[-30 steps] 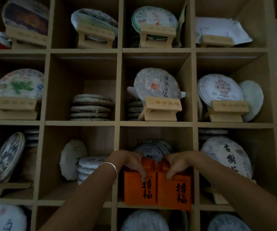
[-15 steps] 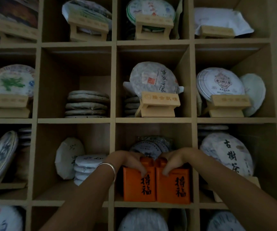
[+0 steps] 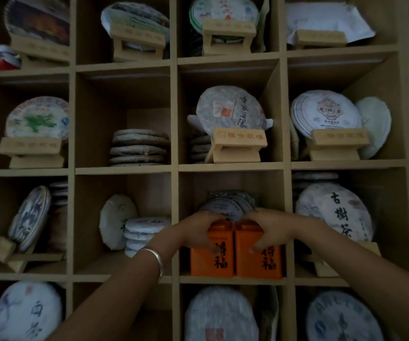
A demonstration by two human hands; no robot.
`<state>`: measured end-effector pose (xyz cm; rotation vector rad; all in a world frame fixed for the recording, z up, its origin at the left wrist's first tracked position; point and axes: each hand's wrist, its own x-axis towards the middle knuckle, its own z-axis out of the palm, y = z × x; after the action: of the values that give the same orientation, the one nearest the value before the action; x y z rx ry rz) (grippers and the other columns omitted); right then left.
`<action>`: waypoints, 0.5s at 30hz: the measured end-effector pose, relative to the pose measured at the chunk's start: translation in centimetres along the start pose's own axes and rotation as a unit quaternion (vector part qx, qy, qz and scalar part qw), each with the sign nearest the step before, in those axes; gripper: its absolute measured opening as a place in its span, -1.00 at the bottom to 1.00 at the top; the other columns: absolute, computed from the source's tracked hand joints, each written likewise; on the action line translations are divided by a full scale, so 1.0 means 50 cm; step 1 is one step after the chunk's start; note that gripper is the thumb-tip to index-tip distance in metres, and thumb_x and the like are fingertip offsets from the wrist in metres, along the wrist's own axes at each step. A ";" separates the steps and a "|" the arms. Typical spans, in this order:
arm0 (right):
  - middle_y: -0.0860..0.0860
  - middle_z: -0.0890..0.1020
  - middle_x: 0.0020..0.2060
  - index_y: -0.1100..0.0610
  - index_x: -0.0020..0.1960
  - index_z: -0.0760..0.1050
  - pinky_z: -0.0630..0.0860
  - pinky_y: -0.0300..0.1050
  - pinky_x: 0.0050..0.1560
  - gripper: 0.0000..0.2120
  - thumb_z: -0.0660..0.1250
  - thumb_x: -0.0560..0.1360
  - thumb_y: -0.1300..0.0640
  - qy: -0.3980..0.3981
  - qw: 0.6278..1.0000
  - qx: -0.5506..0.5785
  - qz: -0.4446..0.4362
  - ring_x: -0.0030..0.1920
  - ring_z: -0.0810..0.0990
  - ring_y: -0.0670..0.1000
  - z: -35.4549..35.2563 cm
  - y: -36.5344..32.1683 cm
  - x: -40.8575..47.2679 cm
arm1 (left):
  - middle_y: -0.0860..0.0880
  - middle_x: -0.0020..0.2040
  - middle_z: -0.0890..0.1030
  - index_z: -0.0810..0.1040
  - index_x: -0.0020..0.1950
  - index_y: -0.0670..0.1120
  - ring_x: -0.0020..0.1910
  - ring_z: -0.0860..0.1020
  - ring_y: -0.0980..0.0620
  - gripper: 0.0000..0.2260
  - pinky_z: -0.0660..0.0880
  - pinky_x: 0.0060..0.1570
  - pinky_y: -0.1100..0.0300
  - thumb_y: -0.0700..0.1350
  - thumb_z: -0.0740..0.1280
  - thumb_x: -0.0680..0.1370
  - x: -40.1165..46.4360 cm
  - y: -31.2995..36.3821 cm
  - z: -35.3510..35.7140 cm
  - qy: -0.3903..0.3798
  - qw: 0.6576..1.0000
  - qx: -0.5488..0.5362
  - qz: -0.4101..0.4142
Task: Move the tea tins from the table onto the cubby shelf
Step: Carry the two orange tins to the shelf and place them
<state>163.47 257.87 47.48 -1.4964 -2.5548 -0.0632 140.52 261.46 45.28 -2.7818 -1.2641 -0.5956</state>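
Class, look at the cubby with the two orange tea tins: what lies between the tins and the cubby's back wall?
In the head view, a wrapped tea cake stands behind the orange tins.

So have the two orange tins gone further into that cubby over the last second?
Yes. The orange tins have gone back and down: earlier they overhung the cubby's front shelf edge; now they stand above it, both hands on top.

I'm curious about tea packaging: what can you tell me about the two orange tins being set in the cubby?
The two orange tins are matching, upright and rectangular, with black brush characters on their fronts and a smooth, metal-like look. They stand side by side, touching, on the cubby floor, in front of a wrapped tea cake. The left hand and right hand each rest over one tin's top.
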 end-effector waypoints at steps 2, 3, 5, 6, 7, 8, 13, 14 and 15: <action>-0.04 0.43 0.14 0.00 0.40 0.29 0.47 -0.31 -0.05 -0.28 0.51 0.33 -0.08 -0.013 1.000 -0.009 0.003 0.10 0.48 -0.06 0.009 -0.001 -0.007 | 0.00 0.24 0.48 0.36 0.40 -0.01 0.17 0.47 0.03 -0.27 0.42 0.07 0.28 -0.09 0.56 0.28 -0.007 0.003 0.008 0.020 1.000 0.016 -0.003; -0.02 0.41 0.15 0.00 0.42 0.26 0.44 -0.30 -0.03 -0.27 0.50 0.34 -0.05 -0.010 1.000 -0.023 0.007 0.11 0.46 -0.04 0.013 0.000 -0.010 | -0.02 0.27 0.49 0.37 0.40 0.00 0.20 0.46 0.00 -0.28 0.44 0.14 0.17 -0.10 0.56 0.28 -0.010 0.004 0.011 0.026 0.999 0.018 -0.005; 0.04 0.41 0.22 0.02 0.46 0.21 0.41 -0.24 0.03 -0.27 0.47 0.39 0.04 0.002 0.999 -0.045 0.016 0.17 0.45 0.02 0.023 0.001 -0.006 | -0.03 0.27 0.50 0.40 0.38 0.03 0.20 0.47 0.01 -0.32 0.45 0.16 0.12 -0.13 0.54 0.31 -0.013 0.002 0.016 0.034 0.999 0.009 -0.011; 0.06 0.42 0.24 0.03 0.47 0.20 0.41 -0.22 0.04 -0.29 0.45 0.40 0.09 0.009 0.998 -0.053 0.020 0.18 0.45 0.03 0.029 0.002 -0.004 | -0.03 0.27 0.50 0.40 0.38 0.03 0.17 0.47 0.04 -0.35 0.44 0.13 0.17 -0.15 0.53 0.32 -0.014 0.002 0.018 0.036 0.999 -0.002 -0.013; 0.09 0.44 0.24 0.04 0.46 0.21 0.42 -0.21 0.04 -0.30 0.43 0.41 0.13 0.017 0.998 -0.058 0.022 0.18 0.46 0.05 0.034 0.004 -0.003 | -0.02 0.26 0.50 0.41 0.38 0.03 0.14 0.46 0.09 -0.37 0.42 0.09 0.22 -0.17 0.52 0.34 -0.015 0.002 0.021 0.040 0.999 -0.013 -0.013; 0.10 0.45 0.24 0.05 0.45 0.23 0.43 -0.20 0.04 -0.32 0.42 0.41 0.17 0.024 0.998 -0.057 0.024 0.18 0.47 0.06 0.037 0.005 -0.002 | -0.03 0.26 0.50 0.41 0.38 0.03 0.10 0.45 0.13 -0.39 0.40 0.05 0.26 -0.19 0.50 0.36 -0.015 0.002 0.024 0.045 0.999 -0.021 -0.014; 0.09 0.45 0.29 0.03 0.45 0.25 0.50 -0.07 0.18 -0.30 0.43 0.37 0.23 0.042 0.998 -0.022 0.034 0.23 0.48 0.07 0.035 0.015 0.000 | -0.05 0.26 0.48 0.41 0.38 0.04 0.12 0.47 0.07 -0.41 0.47 0.10 0.19 -0.22 0.47 0.38 -0.015 0.002 0.034 0.069 0.997 -0.031 -0.028; 0.09 0.45 0.30 0.02 0.45 0.25 0.51 -0.04 0.18 -0.28 0.44 0.36 0.23 0.044 0.998 -0.016 0.038 0.23 0.48 0.07 0.034 0.017 0.001 | -0.05 0.26 0.48 0.41 0.37 0.04 0.15 0.48 0.04 -0.41 0.47 0.12 0.16 -0.21 0.47 0.38 -0.014 0.003 0.034 0.069 0.997 -0.026 -0.029; 0.09 0.46 0.29 0.01 0.45 0.25 0.51 -0.04 0.18 -0.28 0.44 0.36 0.24 0.046 0.998 -0.011 0.040 0.22 0.48 0.07 0.034 0.018 0.001 | -0.05 0.27 0.47 0.41 0.37 0.04 0.17 0.48 0.02 -0.41 0.46 0.13 0.16 -0.21 0.48 0.38 -0.013 0.003 0.033 0.069 0.997 -0.022 -0.029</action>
<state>163.99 258.57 45.78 -1.5648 -2.4279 -0.1446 140.81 261.19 43.54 -2.6920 -1.3235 -0.8119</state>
